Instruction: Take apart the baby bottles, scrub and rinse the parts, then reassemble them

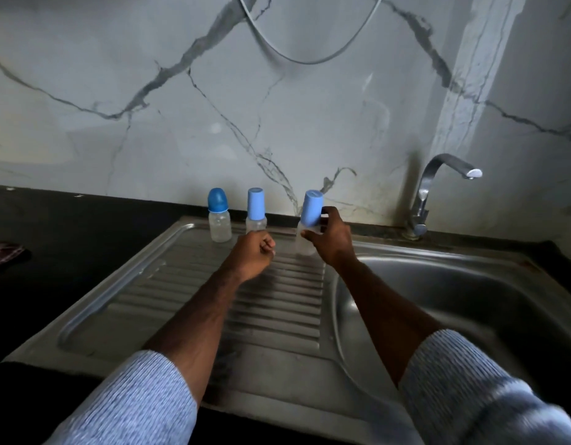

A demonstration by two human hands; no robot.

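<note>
The worktop point(69, 239) was black stone, dim, and ran along a wall point(277, 107) of pale marble crossed by dark grey veins. Set into it was a steel sink unit: a ribbed drainer point(123, 303) on the left and a deep basin point(454, 303) on the right. A grey cable point(309, 61) hung in a loop down the wall. At the back right corner of the unit stood a curved steel tap point(438, 184), its spout turned to the right. A dark reddish cloth point(3, 253) lay at the worktop's left edge.

Three baby bottles stood along the drainer's back edge, all clear with blue tops. The left bottle point(219, 216) wore a rounded dark blue cap. The middle bottle point(256, 210), just beside it, had a taller light blue cap, and its base was hidden behind the left hand point(256, 252). That hand hovered over the drainer with its fingers curled into a fist, holding nothing that I could see.

The right bottle point(308, 226) was nearest the basin and leaned to the right. The right hand point(330, 239) gripped it, thumb on the near side of the clear body and fingers wrapped round behind, just under the light blue cap. Whether its base touched the drainer I could not tell.

Both forearms reached out from pale blue ribbed sleeves point(139, 403) pushed up toward the elbows.
</note>
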